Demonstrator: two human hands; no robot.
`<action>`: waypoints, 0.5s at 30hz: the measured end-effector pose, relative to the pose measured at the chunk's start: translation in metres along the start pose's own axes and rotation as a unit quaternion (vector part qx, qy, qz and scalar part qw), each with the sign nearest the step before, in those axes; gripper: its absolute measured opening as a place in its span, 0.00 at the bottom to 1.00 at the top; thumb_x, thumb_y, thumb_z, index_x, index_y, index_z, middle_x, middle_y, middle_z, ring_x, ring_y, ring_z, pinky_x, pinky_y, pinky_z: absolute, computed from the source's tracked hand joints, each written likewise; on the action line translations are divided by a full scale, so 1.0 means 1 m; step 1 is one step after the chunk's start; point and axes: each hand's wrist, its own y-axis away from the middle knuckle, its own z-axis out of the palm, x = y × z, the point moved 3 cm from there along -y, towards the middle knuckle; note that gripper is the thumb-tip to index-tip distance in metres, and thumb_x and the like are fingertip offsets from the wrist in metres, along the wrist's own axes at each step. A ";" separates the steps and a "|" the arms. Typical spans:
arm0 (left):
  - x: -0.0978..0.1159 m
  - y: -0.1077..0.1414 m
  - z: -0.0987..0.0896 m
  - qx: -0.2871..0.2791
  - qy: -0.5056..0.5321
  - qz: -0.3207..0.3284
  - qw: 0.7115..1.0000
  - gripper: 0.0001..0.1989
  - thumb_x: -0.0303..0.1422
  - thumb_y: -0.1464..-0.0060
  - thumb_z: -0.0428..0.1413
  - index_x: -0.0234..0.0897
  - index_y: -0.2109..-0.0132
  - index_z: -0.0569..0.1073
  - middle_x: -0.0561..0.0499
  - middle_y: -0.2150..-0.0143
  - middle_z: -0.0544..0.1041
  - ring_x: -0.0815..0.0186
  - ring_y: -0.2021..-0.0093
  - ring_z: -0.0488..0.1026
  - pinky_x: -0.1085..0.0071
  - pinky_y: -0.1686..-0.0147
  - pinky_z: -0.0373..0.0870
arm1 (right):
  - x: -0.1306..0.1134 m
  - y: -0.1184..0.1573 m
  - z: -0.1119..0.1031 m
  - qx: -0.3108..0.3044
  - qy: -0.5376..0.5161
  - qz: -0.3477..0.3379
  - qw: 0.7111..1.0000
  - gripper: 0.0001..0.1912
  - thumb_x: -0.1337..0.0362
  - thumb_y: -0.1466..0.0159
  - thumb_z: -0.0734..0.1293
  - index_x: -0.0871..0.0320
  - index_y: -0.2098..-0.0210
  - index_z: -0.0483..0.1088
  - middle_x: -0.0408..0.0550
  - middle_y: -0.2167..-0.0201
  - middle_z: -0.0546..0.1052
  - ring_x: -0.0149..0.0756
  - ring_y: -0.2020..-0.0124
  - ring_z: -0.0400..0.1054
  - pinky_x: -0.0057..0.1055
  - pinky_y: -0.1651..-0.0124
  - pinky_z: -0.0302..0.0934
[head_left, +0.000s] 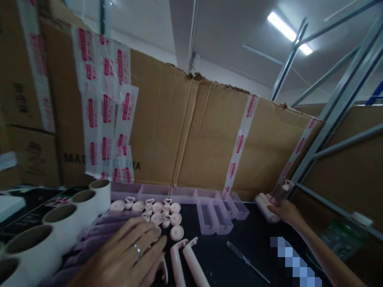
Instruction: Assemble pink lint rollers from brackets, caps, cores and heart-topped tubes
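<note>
My left hand (128,255) is palm down at the lower middle, wearing a ring, its fingers stretched out over small pale pink round caps (176,232). A curved pink piece (164,270) shows beside its index finger; the thumb is hidden. To its right lie two pale pink tubes with hooked ends (194,261). Far right, my right hand (285,212) has its fingers closed around a pale pink cylinder (265,205) among similar ones against the cardboard. A translucent piece with a pink ring top (283,190) stands just behind that hand.
White cardboard tubes (60,219) stand in a row at left, beside purple translucent trays (101,227). More purple trays (208,215) line the cardboard wall (158,119). A slim pen-like tool (245,259) lies on the black table. A green-tinted bottle (344,235) stands at right near a metal rack (338,107).
</note>
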 end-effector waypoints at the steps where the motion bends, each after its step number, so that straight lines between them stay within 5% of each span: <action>1: 0.000 -0.008 -0.009 -0.004 -0.024 0.026 0.999 0.18 0.21 0.43 0.49 0.36 0.49 0.75 0.51 0.55 0.82 0.61 0.53 0.77 0.61 0.34 0.55 | 0.000 0.004 -0.003 0.001 -0.007 -0.003 1.000 0.11 0.59 0.25 0.68 0.61 0.52 0.72 0.50 0.55 0.74 0.41 0.58 0.72 0.37 0.55 0.72; 3: 0.000 -0.019 -0.022 -0.009 -0.039 0.055 0.998 0.16 0.20 0.42 0.49 0.34 0.51 0.75 0.50 0.57 0.82 0.62 0.55 0.77 0.63 0.38 0.60 | -0.001 0.016 -0.013 0.015 -0.031 -0.019 0.999 0.10 0.59 0.25 0.68 0.61 0.54 0.73 0.50 0.58 0.74 0.40 0.58 0.72 0.37 0.55 0.71; 7: 0.001 -0.029 -0.033 -0.001 0.003 -0.009 1.000 0.14 0.21 0.39 0.51 0.34 0.49 0.73 0.49 0.55 0.80 0.64 0.51 0.75 0.67 0.40 0.63 | -0.021 0.072 -0.047 0.046 -0.132 -0.134 0.981 0.10 0.62 0.24 0.65 0.63 0.49 0.72 0.49 0.57 0.75 0.41 0.59 0.72 0.37 0.55 0.69; 12: 0.006 -0.032 -0.041 -0.013 0.109 -0.149 0.983 0.15 0.32 0.35 0.51 0.42 0.43 0.70 0.50 0.46 0.76 0.64 0.44 0.72 0.71 0.42 0.68 | -0.095 0.186 -0.093 0.004 -0.246 -0.341 0.907 0.14 0.57 0.33 0.69 0.62 0.56 0.77 0.47 0.65 0.77 0.41 0.64 0.70 0.30 0.65 0.61; 15: 0.012 -0.033 -0.043 -0.068 0.256 -0.237 0.935 0.17 0.40 0.34 0.50 0.45 0.40 0.69 0.48 0.41 0.74 0.59 0.42 0.73 0.66 0.45 0.73 | -0.148 0.253 -0.108 -0.057 -0.264 -0.444 0.854 0.08 0.67 0.41 0.72 0.57 0.60 0.78 0.39 0.68 0.75 0.34 0.68 0.68 0.26 0.68 0.57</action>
